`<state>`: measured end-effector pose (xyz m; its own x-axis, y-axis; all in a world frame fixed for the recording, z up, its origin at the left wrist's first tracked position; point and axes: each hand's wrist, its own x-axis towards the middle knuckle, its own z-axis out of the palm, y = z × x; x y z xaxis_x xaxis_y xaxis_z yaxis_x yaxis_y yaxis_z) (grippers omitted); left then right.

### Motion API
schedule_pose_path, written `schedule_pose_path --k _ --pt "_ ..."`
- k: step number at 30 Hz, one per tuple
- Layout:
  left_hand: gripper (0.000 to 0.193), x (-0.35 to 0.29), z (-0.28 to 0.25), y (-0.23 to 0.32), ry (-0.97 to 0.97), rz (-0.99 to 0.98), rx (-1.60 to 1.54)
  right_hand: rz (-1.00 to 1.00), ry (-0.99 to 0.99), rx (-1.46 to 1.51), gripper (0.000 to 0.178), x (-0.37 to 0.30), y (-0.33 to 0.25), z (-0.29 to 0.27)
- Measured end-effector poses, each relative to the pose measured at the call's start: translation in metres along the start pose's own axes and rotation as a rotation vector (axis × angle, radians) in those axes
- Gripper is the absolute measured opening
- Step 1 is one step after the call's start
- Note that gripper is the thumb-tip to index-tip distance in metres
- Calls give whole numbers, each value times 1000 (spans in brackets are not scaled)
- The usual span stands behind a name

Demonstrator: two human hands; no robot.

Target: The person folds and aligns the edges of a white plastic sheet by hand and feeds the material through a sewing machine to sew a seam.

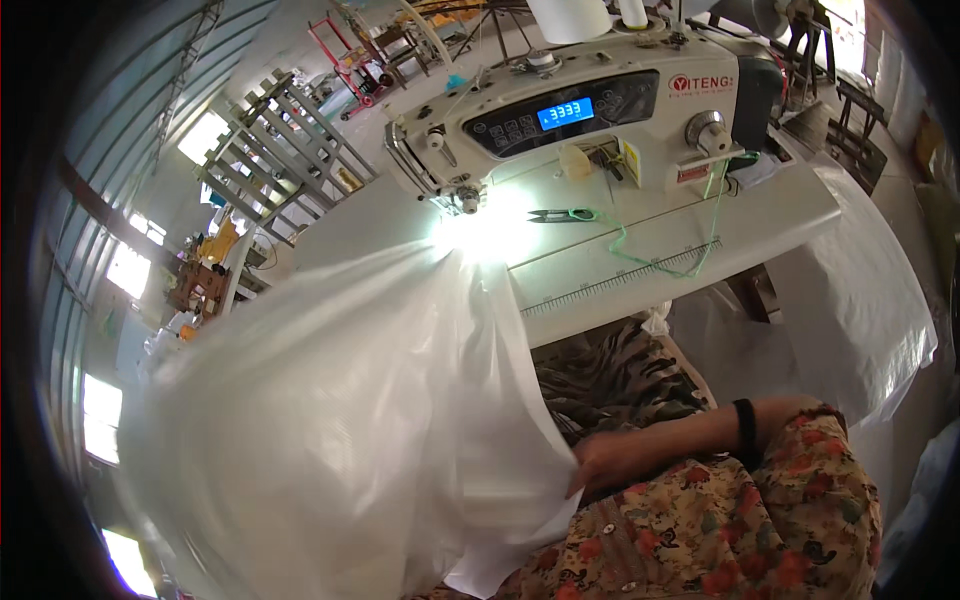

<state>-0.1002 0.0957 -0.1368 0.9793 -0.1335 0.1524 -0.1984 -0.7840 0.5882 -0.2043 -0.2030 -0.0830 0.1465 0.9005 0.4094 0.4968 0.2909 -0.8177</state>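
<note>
A large white translucent sheet [340, 420] billows over my lap and fills the lower left, blurred by motion. Its top end runs up to the needle area [466, 200] of a white sewing machine [600, 110], where a bright lamp glares. My right hand [608, 462] reaches in from the right, a black band on its wrist, and its fingers pinch the sheet's right edge near my lap. My left hand is hidden, possibly behind the sheet.
Small thread snips [560, 214] with a green handle lie on the machine table [700, 230], and a green thread trails across it. More white material [860, 300] drapes off the table's right end. A white thread cone [570, 15] stands on top of the machine. Metal racks [280, 150] stand at the back left.
</note>
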Motion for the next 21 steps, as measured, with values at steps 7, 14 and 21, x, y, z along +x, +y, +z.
schedule_pose_path --k 7,14,21 --pt "49 -50 -10 -1 -68 -23 24 334 -163 -34 30 -1 72 32" --pt "52 -101 1 2 -90 -59 -29 170 -93 179 30 45 -11 7" --pt "56 -141 10 19 -66 -71 -100 163 -34 430 28 13 -55 -21"
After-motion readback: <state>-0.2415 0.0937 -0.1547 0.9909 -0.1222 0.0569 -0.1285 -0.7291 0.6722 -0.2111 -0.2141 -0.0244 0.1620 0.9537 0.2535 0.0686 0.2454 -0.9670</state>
